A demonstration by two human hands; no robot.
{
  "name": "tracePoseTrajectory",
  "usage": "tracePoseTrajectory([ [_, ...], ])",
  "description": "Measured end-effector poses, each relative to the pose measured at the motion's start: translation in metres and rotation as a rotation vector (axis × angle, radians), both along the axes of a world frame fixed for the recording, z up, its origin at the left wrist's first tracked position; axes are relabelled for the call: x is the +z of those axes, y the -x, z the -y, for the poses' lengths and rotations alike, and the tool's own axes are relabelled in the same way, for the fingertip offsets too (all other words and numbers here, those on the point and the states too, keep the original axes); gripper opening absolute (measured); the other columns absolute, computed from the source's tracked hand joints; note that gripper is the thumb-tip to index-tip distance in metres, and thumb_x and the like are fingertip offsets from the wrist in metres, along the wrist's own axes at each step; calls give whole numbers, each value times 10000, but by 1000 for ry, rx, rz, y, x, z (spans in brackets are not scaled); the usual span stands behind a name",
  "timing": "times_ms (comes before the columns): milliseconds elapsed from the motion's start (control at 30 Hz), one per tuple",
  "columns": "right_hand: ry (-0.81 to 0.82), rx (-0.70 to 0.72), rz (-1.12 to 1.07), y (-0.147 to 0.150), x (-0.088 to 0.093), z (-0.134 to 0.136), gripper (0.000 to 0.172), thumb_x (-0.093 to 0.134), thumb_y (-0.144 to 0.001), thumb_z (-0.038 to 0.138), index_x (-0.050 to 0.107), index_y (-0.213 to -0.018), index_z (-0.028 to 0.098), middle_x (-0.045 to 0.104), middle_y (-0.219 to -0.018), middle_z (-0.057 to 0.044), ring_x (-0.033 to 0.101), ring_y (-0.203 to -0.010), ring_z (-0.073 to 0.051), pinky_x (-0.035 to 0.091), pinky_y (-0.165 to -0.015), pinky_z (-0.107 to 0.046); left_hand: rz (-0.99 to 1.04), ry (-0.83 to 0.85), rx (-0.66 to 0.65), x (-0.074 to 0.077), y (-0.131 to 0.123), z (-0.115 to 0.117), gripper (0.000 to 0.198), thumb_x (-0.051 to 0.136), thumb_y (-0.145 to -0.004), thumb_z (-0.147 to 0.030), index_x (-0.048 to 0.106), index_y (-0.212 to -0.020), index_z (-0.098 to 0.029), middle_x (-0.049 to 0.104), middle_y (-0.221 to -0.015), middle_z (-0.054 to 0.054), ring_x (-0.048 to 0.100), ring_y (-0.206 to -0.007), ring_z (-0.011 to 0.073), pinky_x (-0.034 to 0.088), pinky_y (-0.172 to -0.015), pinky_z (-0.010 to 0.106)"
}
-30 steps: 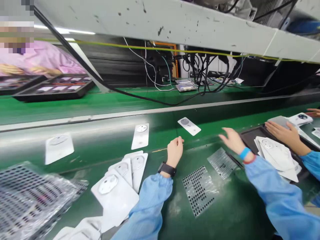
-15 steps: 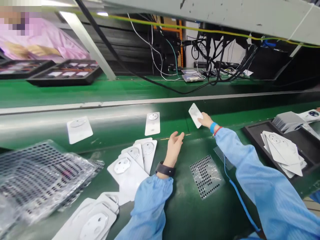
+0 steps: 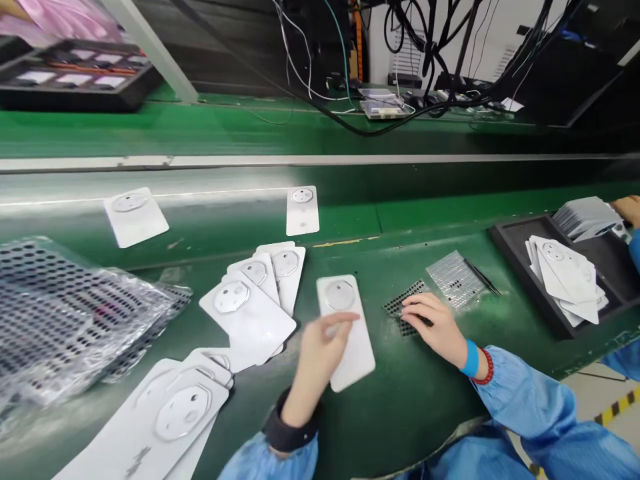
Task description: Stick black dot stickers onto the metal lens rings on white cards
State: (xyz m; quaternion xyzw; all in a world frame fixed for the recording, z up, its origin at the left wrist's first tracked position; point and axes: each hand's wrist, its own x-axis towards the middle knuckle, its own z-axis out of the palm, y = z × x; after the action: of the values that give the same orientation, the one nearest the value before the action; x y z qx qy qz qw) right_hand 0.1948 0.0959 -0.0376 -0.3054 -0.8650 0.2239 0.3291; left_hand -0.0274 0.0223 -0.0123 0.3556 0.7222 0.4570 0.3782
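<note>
A person's left hand (image 3: 320,363), fingers blurred and grip unclear, lies across a white card (image 3: 357,350) on the green belt (image 3: 425,420), while the right hand (image 3: 433,327), fingers narrowly curled, rests on a dotted plastic sheet (image 3: 403,307) just right of the card.

The left hand (image 3: 317,367), blurred, lies across a white card (image 3: 347,320) on the green surface (image 3: 400,427), beside a fanned pile of cards (image 3: 250,300). The right hand (image 3: 435,327) rests its fingers (image 3: 417,305) on a dotted plastic sheet (image 3: 407,293). Tweezers (image 3: 483,277) lie near a black tray (image 3: 520,267) holding more cards (image 3: 563,280). A co-worker's hand (image 3: 629,210) shows at far right.
</note>
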Motion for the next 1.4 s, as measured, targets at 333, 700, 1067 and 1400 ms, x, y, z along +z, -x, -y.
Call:
tracePoseTrajectory([
  [333,109,153,-136,12,23,10,135,609,-924,198,705,-1018,188,694,-1017,-87,655,-932,-177,569,-802,-333,262,19,-94,-7,-42,1,279,679,-751,-397,807,-836,-164,788,-918,102,707,-889,290,524,-803,360],
  [700,71,199,-114,21,15,3,124,537,-947,151,658,-940,175,663,-953,-86,647,-853,-163,557,-734,-286,324,21,14,-16,-52,6,275,702,-699,-400,803,-793,-162,787,-919,112,695,-927,314,496,-876,408],
  [1067,214,246,-66,24,7,3,87,512,-906,128,528,-846,190,584,-921,-69,576,-855,-167,499,-769,-294,302,36,22,-23,-55,6,239,687,-693,-351,790,-748,-143,783,-809,101,704,-800,283,521,-753,361],
  [1400,118,98,-39,27,25,-14,117,476,-914,112,527,-851,196,556,-1013,-86,546,-976,-201,469,-866,-356,126,-154,166,-4,-35,10,799,640,-829,-382,268,-1507,-183,721,-1054,97,679,-776,196,519,-651,282],
])
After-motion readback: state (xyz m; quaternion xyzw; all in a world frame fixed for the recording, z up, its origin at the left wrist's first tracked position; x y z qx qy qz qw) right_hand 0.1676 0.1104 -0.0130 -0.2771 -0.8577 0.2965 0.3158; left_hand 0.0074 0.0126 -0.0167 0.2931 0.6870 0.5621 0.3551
